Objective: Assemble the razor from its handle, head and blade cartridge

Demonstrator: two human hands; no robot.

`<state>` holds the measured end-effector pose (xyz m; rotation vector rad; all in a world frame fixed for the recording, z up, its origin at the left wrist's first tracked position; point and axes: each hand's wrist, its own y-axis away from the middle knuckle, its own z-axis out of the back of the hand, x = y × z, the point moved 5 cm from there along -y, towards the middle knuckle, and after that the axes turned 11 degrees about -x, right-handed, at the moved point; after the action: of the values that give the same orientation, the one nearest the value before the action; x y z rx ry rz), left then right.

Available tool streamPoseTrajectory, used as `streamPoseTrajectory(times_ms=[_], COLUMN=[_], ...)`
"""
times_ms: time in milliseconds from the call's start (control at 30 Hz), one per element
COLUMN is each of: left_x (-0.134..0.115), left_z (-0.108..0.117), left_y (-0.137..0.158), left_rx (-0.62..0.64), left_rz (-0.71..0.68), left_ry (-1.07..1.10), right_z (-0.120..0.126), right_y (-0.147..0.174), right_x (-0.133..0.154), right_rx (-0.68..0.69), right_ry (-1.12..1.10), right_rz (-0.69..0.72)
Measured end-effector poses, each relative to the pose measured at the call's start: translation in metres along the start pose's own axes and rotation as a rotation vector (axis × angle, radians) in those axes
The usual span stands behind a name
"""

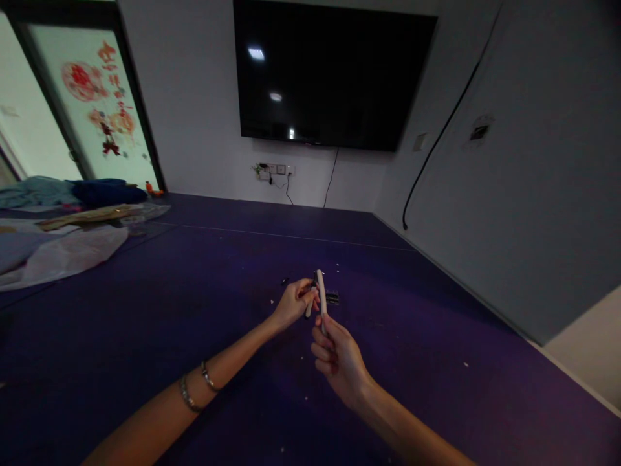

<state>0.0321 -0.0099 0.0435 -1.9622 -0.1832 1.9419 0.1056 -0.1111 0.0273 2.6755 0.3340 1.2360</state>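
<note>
My left hand (295,303) is closed around a small tool (308,309) with a pale handle and dark ends; its exact kind is too small to tell. Closed fingers of my right hand (342,362) grip the lower part of a white, slightly curved stick (321,288), which points up and away from me. The tool is close beside the stick, but whether they touch is unclear. Just behind the stick, a small dark case (332,297) with unclear contents lies on the purple surface (218,343). A small dark piece (284,281) lies left of it.
White scraps (466,364) are scattered over the surface. Plastic sheeting (77,255) and folded cloths (109,192) lie at the far left. A television (334,77) hangs on the far wall above sockets (280,169), and a black cable (439,139) runs down the right wall.
</note>
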Motion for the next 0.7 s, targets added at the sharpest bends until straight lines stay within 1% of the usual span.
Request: streamPoseTrajectory(times_ms=[100,267,467,633,700], left_x=[-0.0006,-0.0022,-0.0018,0.0023,0.0002], left_z=[-0.0002,0.002,0.0032,0.0046,0.0044], left_y=[-0.0003,-0.0016,-0.0033,-0.0062,-0.0061], left_rx=[0.006,-0.005,-0.017,-0.01,-0.01], left_rz=[-0.012,-0.01,-0.013,0.012,0.009], left_ry=[-0.001,-0.026,-0.017,0.039,0.029], right_z=[-0.0023,-0.0031,-0.0079,-0.0074,-0.0071], right_y=[-0.0018,-0.003,-0.0072,-0.006,-0.0064], right_x=[0.0019,-0.0043,0.0007,-0.0069,-0.0045], right_rx=[0.009,0.023,0.019,0.022,0.02], right_ry=[-0.011,-0.006,0.002,0.015,0.016], right_rz=[0.035,0.016,0.079,0.04,0.057])
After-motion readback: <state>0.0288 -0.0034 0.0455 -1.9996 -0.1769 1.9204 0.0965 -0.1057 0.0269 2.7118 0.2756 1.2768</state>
